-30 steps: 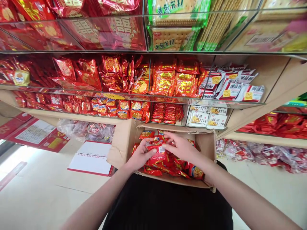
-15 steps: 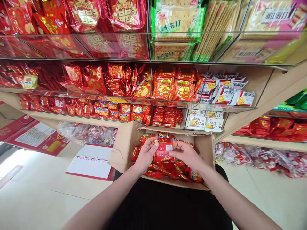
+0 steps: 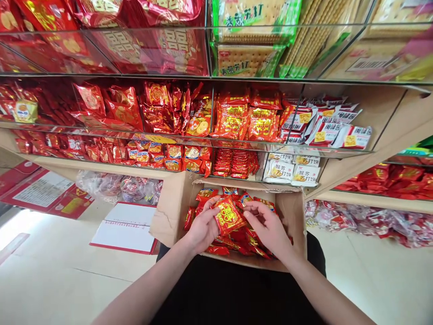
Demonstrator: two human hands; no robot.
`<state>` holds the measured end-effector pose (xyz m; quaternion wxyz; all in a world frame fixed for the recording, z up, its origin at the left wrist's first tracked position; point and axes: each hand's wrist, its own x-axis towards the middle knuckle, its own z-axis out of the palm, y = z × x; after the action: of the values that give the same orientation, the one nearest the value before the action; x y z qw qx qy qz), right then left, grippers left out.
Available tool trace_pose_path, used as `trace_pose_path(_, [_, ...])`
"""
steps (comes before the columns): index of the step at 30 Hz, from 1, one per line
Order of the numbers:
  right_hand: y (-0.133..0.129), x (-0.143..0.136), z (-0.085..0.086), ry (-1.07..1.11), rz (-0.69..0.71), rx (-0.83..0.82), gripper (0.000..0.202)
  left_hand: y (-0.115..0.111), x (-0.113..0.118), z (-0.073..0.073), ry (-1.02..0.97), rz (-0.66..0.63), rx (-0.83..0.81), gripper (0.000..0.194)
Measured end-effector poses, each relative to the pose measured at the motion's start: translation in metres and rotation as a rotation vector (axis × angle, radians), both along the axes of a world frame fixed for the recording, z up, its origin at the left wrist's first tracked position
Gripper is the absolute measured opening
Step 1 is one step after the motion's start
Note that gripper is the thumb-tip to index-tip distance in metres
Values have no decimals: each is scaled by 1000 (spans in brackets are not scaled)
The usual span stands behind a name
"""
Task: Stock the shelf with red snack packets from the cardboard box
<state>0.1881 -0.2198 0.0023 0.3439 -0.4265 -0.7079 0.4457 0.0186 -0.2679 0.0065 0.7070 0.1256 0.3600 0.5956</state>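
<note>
A red snack packet (image 3: 230,216) with gold print is held flat above the open cardboard box (image 3: 169,212). My left hand (image 3: 204,225) grips its left edge between thumb and fingers. At the packet's upper right is my right hand (image 3: 267,225), its thumb and fingertips close together by the packet's corner; whether they pinch it is hard to tell. Many red packets (image 3: 218,249) fill the box beneath both hands.
Shelves with clear front strips (image 3: 209,144) rise just beyond the box, holding red packets and white packets (image 3: 326,132). Bagged goods (image 3: 125,187) lie under the bottom shelf. A white sheet with a red edge (image 3: 123,228) rests on the floor at left.
The packet between my hands has turned from its barcode side to its gold-printed side. My right hand has shifted slightly to the right, and the view has moved a little.
</note>
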Motion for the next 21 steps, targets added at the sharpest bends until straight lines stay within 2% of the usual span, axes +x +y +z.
trace_pose_path(2, [3,-1,-7,18,26,-173,39,-1,4,-5,76,-45,25,44])
trace_pose_path(4, [2,-4,-12,40,109,-323,46,-3,10,-9,161,-70,50,43])
trace_pose_path(6, [0,-7,-13,77,195,-495,38,-3,14,-11,246,-87,75,42])
trace_pose_path(8, [3,-7,-8,124,226,-578,31,1,12,-12,383,-121,132,45])
trace_pose_path(10, [14,-6,2,145,156,-540,30,6,0,-11,669,-102,246,48])
trace_pose_path(12, [36,-4,13,143,10,-484,27,13,-23,-13,1119,16,339,46])
trace_pose_path(13, [50,-5,17,133,-69,-485,24,16,-36,-17,1365,84,332,43])
trace_pose_path(15, [85,-10,20,85,-156,-544,17,19,-62,-28,1735,187,157,49])
trace_pose_path(17, [121,-22,15,3,-164,-543,14,19,-81,-44,1903,167,-66,62])
trace_pose_path(18, [139,-31,10,-65,-167,-475,15,19,-87,-52,1943,139,-133,66])
trace_pose_path(21, [186,-60,-8,-453,-193,-48,25,14,-94,-72,2018,115,-133,62])
